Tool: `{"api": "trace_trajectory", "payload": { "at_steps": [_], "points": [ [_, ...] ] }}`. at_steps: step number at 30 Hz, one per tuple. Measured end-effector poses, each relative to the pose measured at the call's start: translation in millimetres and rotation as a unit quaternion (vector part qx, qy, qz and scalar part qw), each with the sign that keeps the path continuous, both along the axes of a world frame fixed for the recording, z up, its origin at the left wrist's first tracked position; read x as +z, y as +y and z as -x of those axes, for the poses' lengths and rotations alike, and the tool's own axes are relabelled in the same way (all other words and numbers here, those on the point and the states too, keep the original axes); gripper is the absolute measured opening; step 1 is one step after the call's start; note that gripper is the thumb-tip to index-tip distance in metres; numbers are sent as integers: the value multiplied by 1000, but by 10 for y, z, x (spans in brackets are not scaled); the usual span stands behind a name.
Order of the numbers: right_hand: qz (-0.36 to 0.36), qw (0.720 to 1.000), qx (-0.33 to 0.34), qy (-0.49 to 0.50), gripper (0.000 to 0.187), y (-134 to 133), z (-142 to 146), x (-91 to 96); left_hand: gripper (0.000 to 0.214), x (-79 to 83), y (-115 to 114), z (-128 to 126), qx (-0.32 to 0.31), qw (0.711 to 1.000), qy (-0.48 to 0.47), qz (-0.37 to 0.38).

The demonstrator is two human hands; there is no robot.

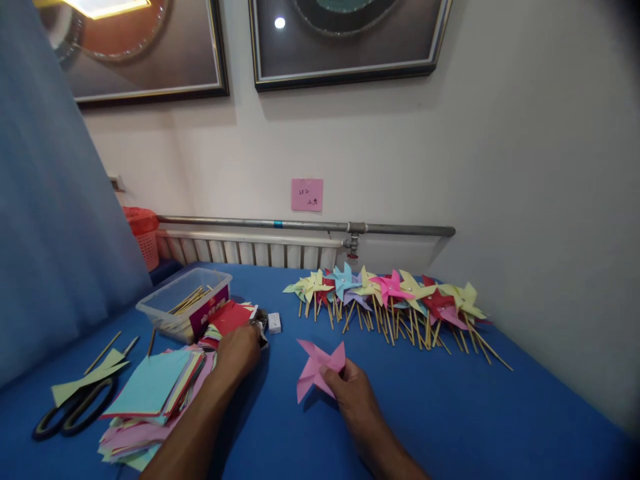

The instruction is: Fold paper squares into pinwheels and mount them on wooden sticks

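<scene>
If the pink paper pinwheel (311, 368) serves as the centre of the clock, a long blue cloth curtain (55, 187) hangs at ten o'clock, at the far left. Near nine o'clock lies a pair of scissors with black looped handles (69, 420), with pale yellow-green paper pieces (90, 381) across it and a thin wooden stick (103, 352) just beyond. Next comes a thick stack of coloured paper sheets (153, 383), light blue on top, also at nine. Beyond it, toward ten, stands a clear plastic box with a purple label (215, 308), holding a pile of thin wooden sticks (190, 300). Red paper pieces (231, 319) lie just beside the box, and the left hand (240, 350) is at nine, fingers bent down at a dark, shiny packet (261, 320); its fingertips are hidden, so I cannot tell whether they are closed on anything. A small white box (275, 323) sits just beside that packet, at ten. The pinwheel itself is held over the blue tabletop (280, 427), folded blades spread; the right hand (355, 397), at four o'clock, pinches it, thumb on the front and fingers behind. At two o'clock lies a crowded row of yellow, blue, pink and red paper pinwheels on wooden sticks (391, 288), overlapping one another.
</scene>
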State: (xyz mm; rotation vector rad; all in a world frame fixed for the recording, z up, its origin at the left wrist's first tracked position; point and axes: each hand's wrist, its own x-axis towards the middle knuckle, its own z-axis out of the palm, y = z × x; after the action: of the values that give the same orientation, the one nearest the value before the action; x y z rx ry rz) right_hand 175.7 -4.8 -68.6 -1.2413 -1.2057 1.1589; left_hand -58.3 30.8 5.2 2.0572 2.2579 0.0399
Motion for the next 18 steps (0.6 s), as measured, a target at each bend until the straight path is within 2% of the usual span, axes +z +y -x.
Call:
{"api": "trace_trajectory", "payload": {
  "at_steps": [18],
  "points": [
    [6,1000,3,-15,34,-12,8,27,31,-33,18,-4,-24,1000,-15,-2]
  ]
}}
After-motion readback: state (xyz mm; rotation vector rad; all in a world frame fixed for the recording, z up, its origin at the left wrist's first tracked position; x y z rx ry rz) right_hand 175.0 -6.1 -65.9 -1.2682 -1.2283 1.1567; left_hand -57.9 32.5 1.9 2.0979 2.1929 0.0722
